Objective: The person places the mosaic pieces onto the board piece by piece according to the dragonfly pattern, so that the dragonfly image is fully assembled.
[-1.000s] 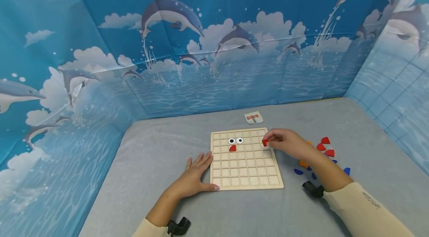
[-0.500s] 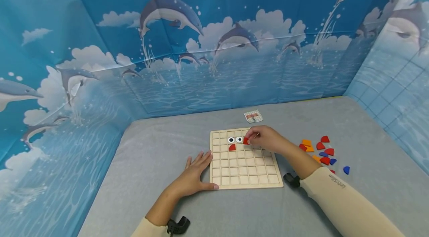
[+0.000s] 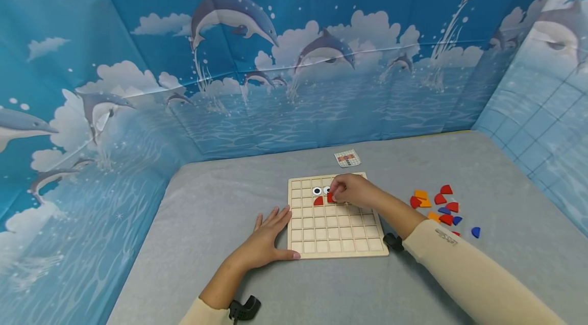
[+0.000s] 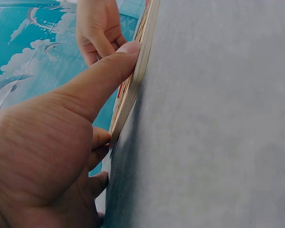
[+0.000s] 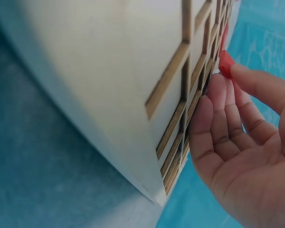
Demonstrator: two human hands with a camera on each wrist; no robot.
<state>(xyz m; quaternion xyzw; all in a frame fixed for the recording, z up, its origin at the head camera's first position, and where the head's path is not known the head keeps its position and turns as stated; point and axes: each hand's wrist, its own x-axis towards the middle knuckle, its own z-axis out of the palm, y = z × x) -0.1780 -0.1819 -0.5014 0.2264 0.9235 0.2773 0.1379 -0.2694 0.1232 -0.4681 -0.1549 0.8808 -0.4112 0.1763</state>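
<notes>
A wooden grid board (image 3: 321,233) lies on the grey surface. Two round eye pieces, the left one (image 3: 317,191) in full view and the right one (image 3: 326,190) partly covered by fingers, sit in its upper part, with a red quarter-round piece (image 3: 318,201) below the left eye. My right hand (image 3: 356,191) pinches a red piece (image 3: 329,197) just below the right eye; the right wrist view shows this red piece (image 5: 225,64) between thumb and fingertips. Spread along the board's left edge, my left hand (image 3: 262,243) rests with its thumb on the lower left corner.
Loose red pieces (image 3: 446,190), orange pieces (image 3: 420,194) and blue pieces (image 3: 475,232) lie right of the board. A small patterned card (image 3: 347,158) lies behind it. A dolphin-printed curtain (image 3: 275,121) stands behind and beside the grey surface (image 3: 220,197).
My right hand has carried the red piece leftward across the board, from its right edge to below the right eye. The left hand has stayed in place.
</notes>
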